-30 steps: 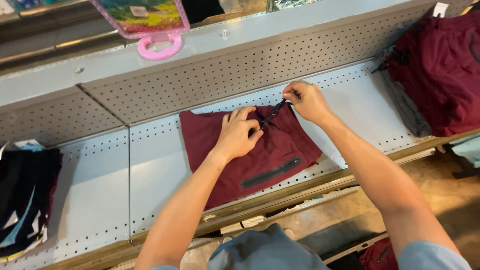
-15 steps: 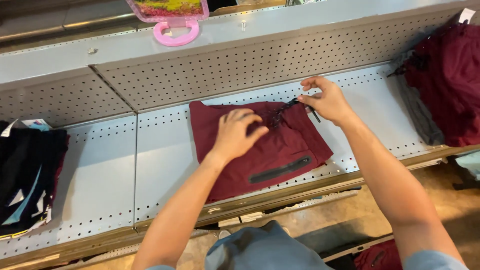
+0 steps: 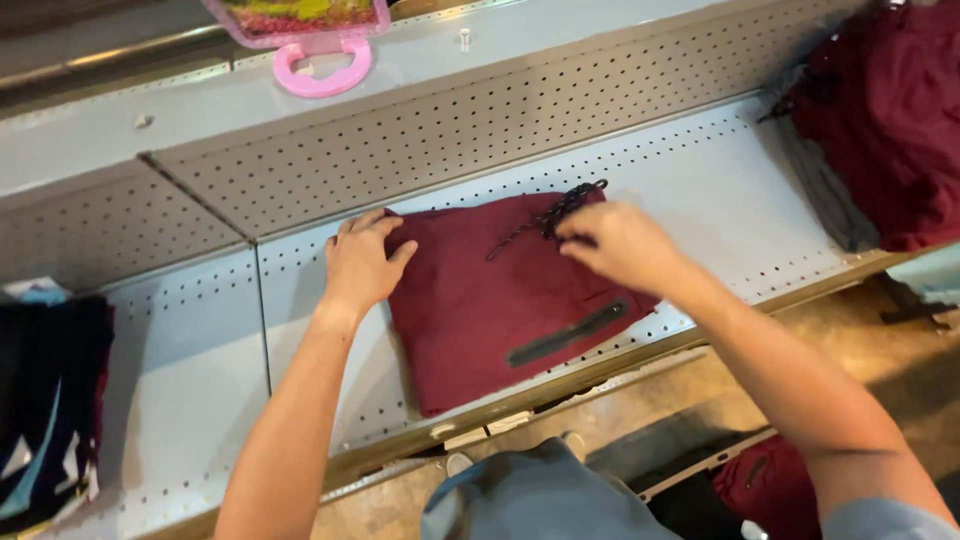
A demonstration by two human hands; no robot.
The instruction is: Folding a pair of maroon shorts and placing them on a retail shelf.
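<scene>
Heads up: your left hand (image 3: 360, 262) lies flat and open on the shorts (image 3: 500, 300) edge, right hand (image 3: 618, 245) loosely open gripping nothing, so snagging the drawstring (image 3: 545, 222) could drag the fold apart.

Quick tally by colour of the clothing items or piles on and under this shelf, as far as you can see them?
Maroon: 3 – the folded garment under both hands, the pile at far right, one piece below the shelf.
Grey: 1 – the cloth under the right pile.
Dark multicolour: 1 – the stack at far left.
Total: 5
</scene>
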